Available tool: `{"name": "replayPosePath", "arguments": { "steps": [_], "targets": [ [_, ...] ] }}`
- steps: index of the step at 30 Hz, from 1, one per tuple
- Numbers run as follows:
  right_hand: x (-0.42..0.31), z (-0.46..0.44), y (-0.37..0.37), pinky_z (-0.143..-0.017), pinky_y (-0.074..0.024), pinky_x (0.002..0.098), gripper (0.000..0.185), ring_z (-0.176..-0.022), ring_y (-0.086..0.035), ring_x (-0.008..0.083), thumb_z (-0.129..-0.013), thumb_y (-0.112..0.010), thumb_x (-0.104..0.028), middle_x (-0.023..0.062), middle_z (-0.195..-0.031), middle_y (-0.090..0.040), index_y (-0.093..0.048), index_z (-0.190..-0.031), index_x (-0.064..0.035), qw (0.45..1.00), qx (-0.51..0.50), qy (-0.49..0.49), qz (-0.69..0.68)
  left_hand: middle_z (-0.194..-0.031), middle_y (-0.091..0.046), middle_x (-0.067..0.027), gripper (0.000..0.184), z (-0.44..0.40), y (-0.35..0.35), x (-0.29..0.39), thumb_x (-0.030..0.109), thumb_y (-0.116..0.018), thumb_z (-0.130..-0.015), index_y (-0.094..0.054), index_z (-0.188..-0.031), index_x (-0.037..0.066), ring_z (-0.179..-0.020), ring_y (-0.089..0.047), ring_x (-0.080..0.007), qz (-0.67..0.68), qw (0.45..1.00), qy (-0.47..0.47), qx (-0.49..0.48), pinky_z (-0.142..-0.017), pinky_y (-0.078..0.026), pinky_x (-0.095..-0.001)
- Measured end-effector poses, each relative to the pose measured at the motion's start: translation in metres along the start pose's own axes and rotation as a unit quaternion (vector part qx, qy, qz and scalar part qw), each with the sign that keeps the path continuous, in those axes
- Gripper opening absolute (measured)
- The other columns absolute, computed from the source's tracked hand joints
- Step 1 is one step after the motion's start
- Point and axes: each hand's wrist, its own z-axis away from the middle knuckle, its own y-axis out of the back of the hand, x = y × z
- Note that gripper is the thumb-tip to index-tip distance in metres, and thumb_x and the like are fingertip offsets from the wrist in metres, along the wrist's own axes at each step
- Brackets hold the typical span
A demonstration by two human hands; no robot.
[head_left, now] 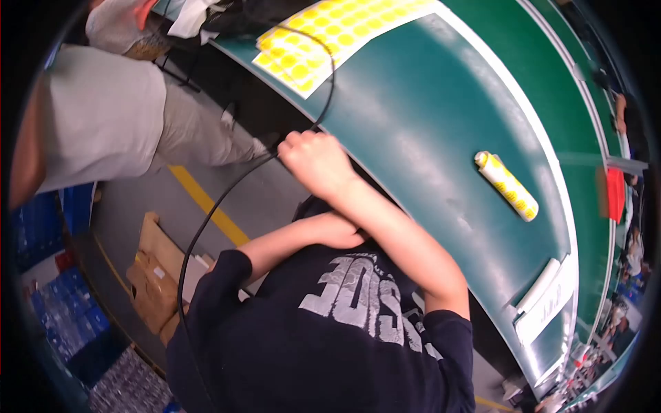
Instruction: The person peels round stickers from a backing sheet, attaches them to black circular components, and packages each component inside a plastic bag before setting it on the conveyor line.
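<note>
My right hand (315,160) is closed at the near edge of the green table (406,103), its fingers curled over a black cable (219,201). The cable enters at the top of the fist and comes out at its left, then runs down past my left shoulder. My left forearm lies crossed beneath my right one. Only the back part of my left hand (348,236) shows, against my dark shirt under the right forearm; its fingers are hidden. Beyond my right hand, sheets of round yellow stickers (303,60) lie on the table.
A roll of yellow-and-white stickers (507,187) lies on the table, with white papers (546,306) at the right end. Another person in a light shirt (103,113) stands at the left. Cardboard boxes (153,282) and blue bins (69,313) are on the floor side.
</note>
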Motion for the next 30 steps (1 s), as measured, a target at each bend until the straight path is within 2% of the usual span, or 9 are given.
{"name": "replayPosePath", "arguments": {
  "steps": [5, 11, 13, 15, 17, 24, 26, 29, 30],
  "targets": [
    [-0.02, -0.003, 0.002, -0.059, -0.05, 0.0314, 0.005, -0.07, -0.062, 0.0201, -0.067, -0.057, -0.012, 0.0057, -0.071, -0.057, -0.057, -0.069, -0.0077, 0.997, 0.003, 0.037, -0.064, -0.133, -0.043, -0.0175, 0.047, 0.001, 0.0, -0.003, 0.026, -0.052, -0.086, -0.047, -0.126, 0.002, -0.126, -0.038, -0.0255, -0.031, 0.989, 0.019, -0.146, -0.106, -0.025, -0.0345],
    [-0.044, -0.001, 0.001, -0.067, -0.0515, 0.0409, 0.014, -0.082, -0.063, 0.0312, -0.071, -0.054, -0.009, 0.0119, -0.089, -0.064, -0.063, -0.081, -0.0043, 0.923, 0.022, 0.12, -0.364, -0.119, -0.049, -0.0157, 0.038, -0.017, 0.017, 0.011, 0.022, -0.054, -0.084, -0.05, -0.115, 0.001, -0.112, -0.044, -0.0248, -0.059, 0.978, 0.001, -0.202, -0.095, -0.032, -0.0341],
    [-0.054, -0.002, 0.02, -0.07, -0.0507, 0.0427, 0.017, -0.086, -0.062, 0.0322, -0.072, -0.053, -0.009, 0.0106, -0.094, -0.064, -0.063, -0.085, -0.0052, 0.891, -0.082, 0.119, -0.43, -0.115, -0.05, -0.0151, 0.035, -0.024, 0.022, 0.018, 0.021, -0.055, -0.083, -0.051, -0.112, 0.001, -0.108, -0.046, -0.0246, -0.069, 0.974, -0.006, -0.216, -0.091, -0.034, -0.034],
    [-0.057, 0.004, 0.02, -0.067, -0.0502, 0.0432, 0.014, -0.086, -0.061, 0.0304, -0.076, -0.051, -0.009, 0.0098, -0.09, -0.063, -0.062, -0.085, -0.0052, 0.883, -0.046, 0.099, -0.456, -0.11, -0.052, -0.0145, 0.032, -0.033, 0.028, 0.022, 0.019, -0.056, -0.083, -0.053, -0.108, 0.0, -0.103, -0.048, -0.0244, -0.075, 0.97, -0.016, -0.231, -0.088, -0.036, -0.0338],
    [-0.048, 0.009, 0.053, -0.079, -0.0496, 0.0402, 0.024, -0.101, -0.057, 0.0318, -0.077, -0.053, -0.008, 0.015, -0.112, -0.059, -0.062, -0.099, -0.0021, 0.883, -0.141, 0.039, -0.447, -0.105, -0.054, -0.0139, 0.029, -0.041, 0.031, 0.029, 0.018, -0.057, -0.082, -0.054, -0.105, 0.0, -0.099, -0.051, -0.0242, -0.076, 0.965, -0.03, -0.25, -0.084, -0.038, -0.0337],
    [-0.014, 0.093, 0.125, -0.07, -0.0507, 0.0364, 0.023, -0.092, -0.061, 0.0258, -0.077, -0.061, -0.006, 0.0124, -0.103, -0.062, -0.062, -0.1, -0.0013, 0.913, 0.157, 0.001, -0.376, -0.089, -0.06, -0.0117, 0.02, -0.086, 0.05, 0.109, 0.013, -0.06, -0.079, -0.058, -0.092, -0.002, -0.083, -0.058, -0.0234, -0.036, 0.915, -0.148, -0.374, -0.071, -0.045, -0.0333],
    [-0.009, 0.122, 0.152, -0.068, -0.0514, 0.0346, 0.02, -0.084, -0.063, 0.0253, -0.075, -0.063, -0.006, 0.0111, -0.095, -0.065, -0.064, -0.094, -0.0007, 0.896, 0.211, -0.041, -0.39, -0.085, -0.062, -0.0111, 0.017, -0.097, 0.069, 0.126, 0.011, -0.06, -0.079, -0.059, -0.089, -0.002, -0.079, -0.06, -0.0232, -0.02, 0.939, -0.184, -0.291, -0.068, -0.048, -0.0331],
    [0.007, 0.167, 0.191, -0.062, -0.0519, 0.0316, 0.006, -0.068, -0.064, 0.0251, -0.073, -0.064, -0.004, 0.0091, -0.081, -0.067, -0.066, -0.078, -0.0003, 0.901, 0.267, -0.17, -0.298, -0.083, -0.063, -0.0102, 0.018, -0.13, 0.072, 0.128, 0.013, -0.063, -0.081, -0.06, -0.09, -0.003, -0.075, -0.06, -0.0168, -0.086, 0.977, -0.17, 0.097, -0.067, -0.049, -0.0293],
    [0.019, 0.184, 0.198, -0.059, -0.051, 0.0301, 0.004, -0.063, -0.063, 0.0235, -0.074, -0.062, -0.001, 0.0097, -0.077, -0.067, -0.065, -0.071, -0.0002, 0.893, 0.32, -0.211, -0.235, -0.083, -0.063, -0.0103, 0.018, -0.143, 0.071, 0.128, 0.013, -0.063, -0.08, -0.061, -0.09, -0.002, -0.075, -0.06, -0.0168, -0.082, 0.974, -0.158, 0.138, -0.067, -0.049, -0.0287]
  ]
}}
